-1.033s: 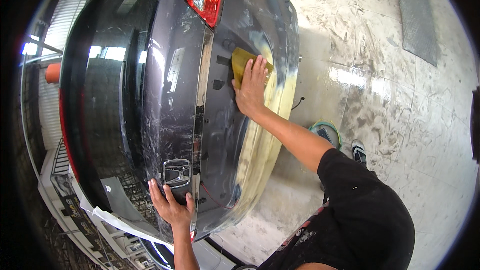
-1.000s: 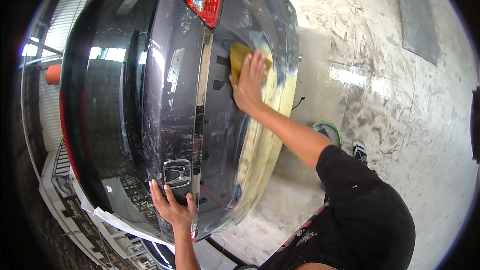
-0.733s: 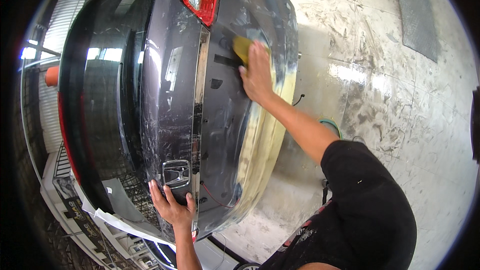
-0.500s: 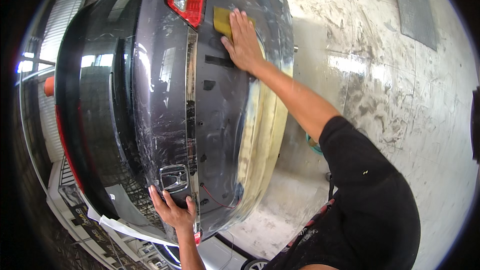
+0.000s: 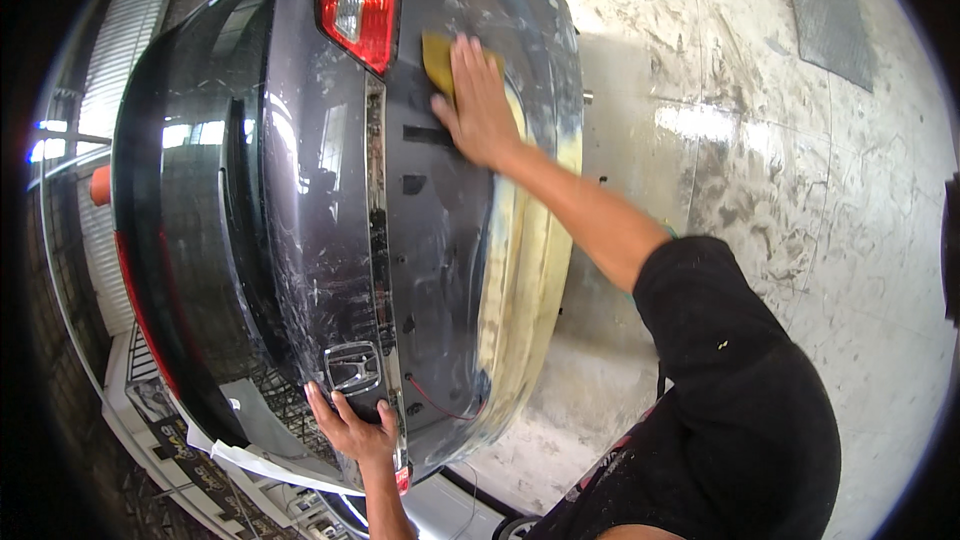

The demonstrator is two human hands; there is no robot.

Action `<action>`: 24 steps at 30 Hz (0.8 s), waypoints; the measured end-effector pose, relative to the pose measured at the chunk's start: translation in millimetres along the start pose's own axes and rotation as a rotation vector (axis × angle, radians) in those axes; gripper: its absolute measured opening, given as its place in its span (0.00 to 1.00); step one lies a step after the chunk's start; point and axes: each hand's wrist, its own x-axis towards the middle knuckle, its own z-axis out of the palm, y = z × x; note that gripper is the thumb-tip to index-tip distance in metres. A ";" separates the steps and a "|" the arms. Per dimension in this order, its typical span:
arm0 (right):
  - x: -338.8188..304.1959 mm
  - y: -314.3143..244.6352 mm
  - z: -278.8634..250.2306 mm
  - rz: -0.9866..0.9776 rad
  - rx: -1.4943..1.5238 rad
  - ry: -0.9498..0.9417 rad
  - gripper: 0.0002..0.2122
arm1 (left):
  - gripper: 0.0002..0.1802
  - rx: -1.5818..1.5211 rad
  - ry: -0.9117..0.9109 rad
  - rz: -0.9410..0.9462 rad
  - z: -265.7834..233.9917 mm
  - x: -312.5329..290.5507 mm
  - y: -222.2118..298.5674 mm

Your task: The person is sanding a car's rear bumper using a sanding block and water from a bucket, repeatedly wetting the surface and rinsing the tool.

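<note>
My right hand (image 5: 480, 105) lies over a yellow sandpaper sheet (image 5: 437, 60), holding it against the dark grey tailgate (image 5: 435, 230) beside the red tail light (image 5: 360, 0). Its fingers point away from me, and the palm hides part of the sheet. Nearer to me, my left hand (image 5: 355, 430) rests on the car body beside the chrome emblem (image 5: 353, 368), fingers spread and holding nothing. White scuffs mark the panel. Pale yellow filler or primer (image 5: 525, 270) covers the bumper area along its right side.
A red wire (image 5: 440, 408) comes out of the tailgate near my left hand. The rear window with its wiper (image 5: 232, 220) is on the left, with white paper (image 5: 265, 465) at its near edge. The smudged floor (image 5: 740, 180) extends right, with a grey mat (image 5: 825, 15) far off.
The whole view has shifted slightly, so the car and both hands sit a little lower. Against the car, my right hand with the sandpaper and my left hand stay in nearly the same places.
</note>
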 end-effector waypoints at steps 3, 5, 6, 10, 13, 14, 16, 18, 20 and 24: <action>-28.3 8.7 -1.6 -0.086 -0.017 -0.073 0.37 | 0.40 -0.004 0.019 0.016 -1.1 4.0 1.2; 12.1 -0.3 -8.3 -0.076 0.037 -0.032 0.37 | 0.39 -0.003 0.027 0.028 0.7 5.7 -1.1; 35.4 -4.8 -10.5 -0.093 0.027 -0.031 0.36 | 0.39 -0.008 0.019 0.018 2.3 5.0 0.9; 13.2 -6.9 -2.2 -0.198 -0.035 -0.131 0.34 | 0.39 0.004 0.010 0.003 -0.1 -0.7 0.1; 23.5 19.6 0.1 -0.150 0.006 -0.073 0.32 | 0.39 0.007 0.008 0.022 0.5 4.2 0.9; 47.2 25.4 0.1 -0.084 0.043 -0.024 0.32 | 0.39 0.005 0.014 0.030 2.0 6.4 1.8; 72.5 37.6 -2.3 -0.010 0.125 0.030 0.31 | 0.39 0.000 0.020 0.037 4.2 8.8 3.0; 80.2 46.5 -4.1 0.004 0.220 0.044 0.31 | 0.39 0.003 0.010 0.034 5.2 10.4 2.7; 30.0 43.3 3.2 0.179 0.314 0.006 0.30 | 0.39 0.032 -0.016 0.009 0.2 -1.3 -0.6; -153.1 57.5 9.4 0.433 0.244 0.013 0.33 | 0.39 0.018 -0.015 0.016 2.0 4.8 1.5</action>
